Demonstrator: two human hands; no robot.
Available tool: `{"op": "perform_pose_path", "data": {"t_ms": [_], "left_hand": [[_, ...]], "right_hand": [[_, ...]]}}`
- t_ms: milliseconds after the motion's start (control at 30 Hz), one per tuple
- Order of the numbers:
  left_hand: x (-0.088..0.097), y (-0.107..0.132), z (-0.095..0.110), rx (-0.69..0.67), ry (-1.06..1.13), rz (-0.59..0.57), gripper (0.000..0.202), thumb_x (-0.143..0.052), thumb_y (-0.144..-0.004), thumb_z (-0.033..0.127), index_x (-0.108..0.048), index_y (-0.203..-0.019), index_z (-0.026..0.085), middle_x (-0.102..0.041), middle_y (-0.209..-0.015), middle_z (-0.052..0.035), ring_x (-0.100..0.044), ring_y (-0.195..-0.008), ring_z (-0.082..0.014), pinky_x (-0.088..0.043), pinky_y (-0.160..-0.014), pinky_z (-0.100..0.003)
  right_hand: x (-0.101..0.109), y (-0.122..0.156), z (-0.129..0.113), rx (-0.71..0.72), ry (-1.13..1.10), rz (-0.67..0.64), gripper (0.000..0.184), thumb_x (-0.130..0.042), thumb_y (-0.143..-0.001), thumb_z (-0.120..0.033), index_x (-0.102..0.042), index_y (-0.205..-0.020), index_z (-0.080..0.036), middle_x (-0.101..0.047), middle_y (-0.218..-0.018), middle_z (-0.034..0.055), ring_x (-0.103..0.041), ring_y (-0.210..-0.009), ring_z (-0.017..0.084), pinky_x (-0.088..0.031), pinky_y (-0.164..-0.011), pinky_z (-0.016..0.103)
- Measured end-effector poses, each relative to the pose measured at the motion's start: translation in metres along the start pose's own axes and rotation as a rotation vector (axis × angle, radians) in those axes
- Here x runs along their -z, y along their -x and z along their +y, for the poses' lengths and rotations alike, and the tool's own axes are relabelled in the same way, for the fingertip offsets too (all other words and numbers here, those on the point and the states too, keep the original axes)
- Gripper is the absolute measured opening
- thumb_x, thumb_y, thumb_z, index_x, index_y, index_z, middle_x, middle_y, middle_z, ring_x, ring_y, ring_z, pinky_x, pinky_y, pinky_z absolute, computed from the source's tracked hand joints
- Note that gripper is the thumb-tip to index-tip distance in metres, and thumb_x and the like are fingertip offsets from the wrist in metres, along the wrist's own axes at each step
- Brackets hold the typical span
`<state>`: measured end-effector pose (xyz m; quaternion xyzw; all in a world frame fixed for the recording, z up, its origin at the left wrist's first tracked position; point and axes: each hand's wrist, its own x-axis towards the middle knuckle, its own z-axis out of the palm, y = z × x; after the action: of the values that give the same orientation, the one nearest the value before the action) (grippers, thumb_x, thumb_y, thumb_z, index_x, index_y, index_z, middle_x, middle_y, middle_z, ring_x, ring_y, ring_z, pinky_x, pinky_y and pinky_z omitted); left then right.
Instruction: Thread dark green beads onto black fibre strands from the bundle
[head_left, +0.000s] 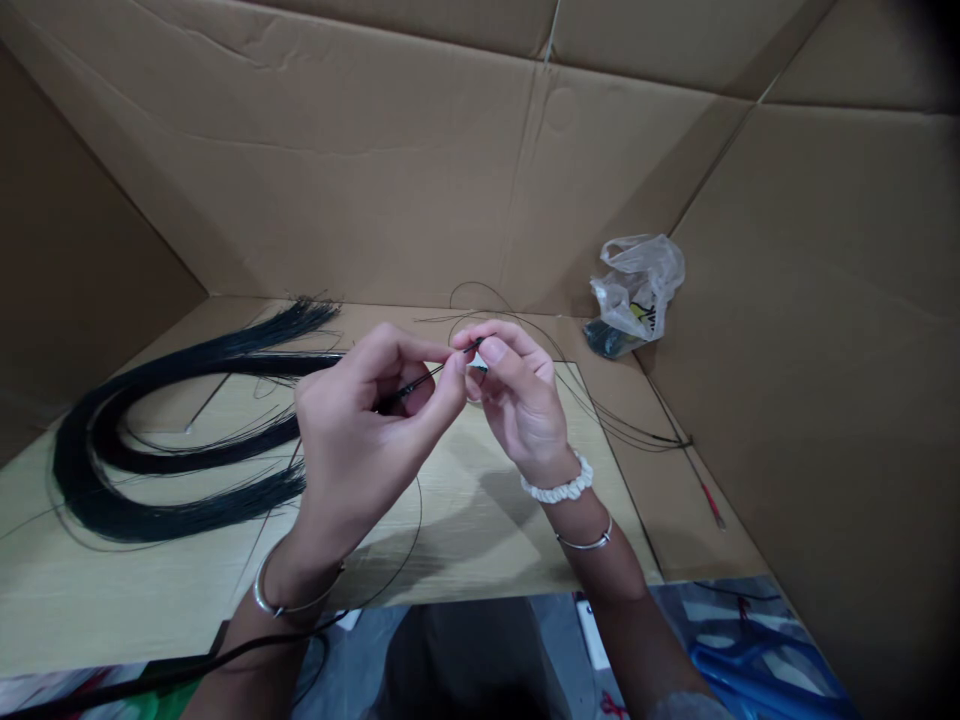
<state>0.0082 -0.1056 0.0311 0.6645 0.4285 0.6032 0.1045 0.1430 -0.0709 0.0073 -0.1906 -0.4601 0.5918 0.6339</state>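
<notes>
While the left hand (360,430) and right hand (517,400) pinch a black strand (431,378), fingertips clamped, a short taut span gives best control; loose bundle (150,522) lies left

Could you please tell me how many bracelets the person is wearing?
3: a silver bangle on the left wrist, plus a white bracelet and a silver bangle on the right wrist.

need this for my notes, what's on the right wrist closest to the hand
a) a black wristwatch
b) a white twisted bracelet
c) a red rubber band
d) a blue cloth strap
B: the right hand has a white twisted bracelet at the wrist, with a thin silver bangle further up the arm, while it and the left hand pinch a thin dark piece.
</notes>
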Motion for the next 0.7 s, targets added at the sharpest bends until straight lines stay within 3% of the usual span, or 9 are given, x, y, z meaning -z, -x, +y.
{"op": "perform_pose_path", "data": {"t_ms": [133, 367, 567, 700], "left_hand": [[0.0005, 0.0002, -0.0008, 0.006, 0.014, -0.025, 0.010, -0.075, -0.088, 0.034, -0.068, -0.085, 0.029, -0.055, -0.059, 0.0046, -0.049, -0.047, -0.0098, -0.035, -0.040, -0.030], [0.0010, 0.0006, -0.0012, 0.038, 0.015, -0.065, 0.009, -0.074, -0.090, 0.033, -0.069, -0.088, 0.026, -0.060, -0.065, 0.0038, -0.052, -0.053, -0.0093, -0.037, -0.044, -0.027], [-0.0011, -0.0008, -0.0008, 0.047, 0.014, -0.076, 0.007, -0.072, -0.091, 0.032, -0.068, -0.090, 0.027, -0.057, -0.064, 0.0044, -0.050, -0.052, -0.0093, -0.037, -0.045, -0.027], [-0.0015, -0.0031, -0.0008, 0.026, 0.008, -0.083, 0.013, -0.075, -0.090, 0.034, -0.071, -0.099, 0.026, -0.054, -0.062, 0.0054, -0.047, -0.051, -0.0082, -0.036, -0.045, -0.024]], "right_hand": [[0.0058, -0.0033, -0.0019, 0.013, 0.005, -0.102, 0.003, -0.076, -0.087, -0.028, -0.079, -0.088, -0.028, -0.077, -0.097, -0.0008, -0.060, -0.071, 0.009, -0.045, -0.059, 0.023], [0.0097, -0.0073, -0.0042, -0.060, 0.067, -0.119, 0.017, -0.080, -0.082, -0.037, -0.077, -0.094, -0.025, -0.077, -0.101, 0.0026, -0.065, -0.081, 0.014, -0.046, -0.059, 0.026], [0.0094, -0.0070, -0.0050, 0.183, 0.199, -0.010, 0.009, -0.079, -0.085, -0.031, -0.074, -0.083, -0.024, -0.075, -0.096, 0.0000, -0.058, -0.069, 0.009, -0.044, -0.059, 0.025], [0.0075, -0.0042, -0.0087, 0.254, 0.355, 0.025, 0.013, -0.076, -0.088, -0.035, -0.072, -0.084, -0.023, -0.074, -0.095, 0.0014, -0.062, -0.075, 0.011, -0.047, -0.061, 0.026]]}}
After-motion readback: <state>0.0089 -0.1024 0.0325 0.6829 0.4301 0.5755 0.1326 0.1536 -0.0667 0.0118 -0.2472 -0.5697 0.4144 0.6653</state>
